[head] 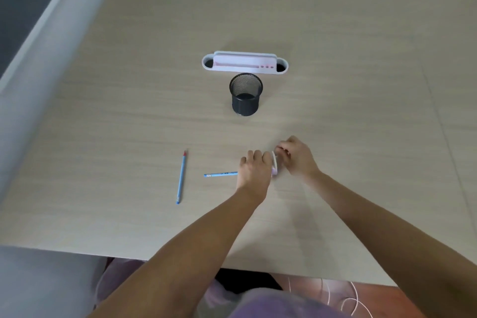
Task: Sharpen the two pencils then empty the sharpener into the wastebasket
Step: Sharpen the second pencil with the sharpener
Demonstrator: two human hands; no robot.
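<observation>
Head view: left hand [254, 169] grips sharpener [275, 164], right hand [294, 156] pinching it.

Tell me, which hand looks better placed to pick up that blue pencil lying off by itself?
Probably the left hand. The loose pencil lies on its side of the table, nearer than to the right hand, which is busy at the sharpener.

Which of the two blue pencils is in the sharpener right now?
The horizontal pencil, its tip end hidden under the left hand. The other pencil lies apart, untouched, red tip exposed.
</observation>
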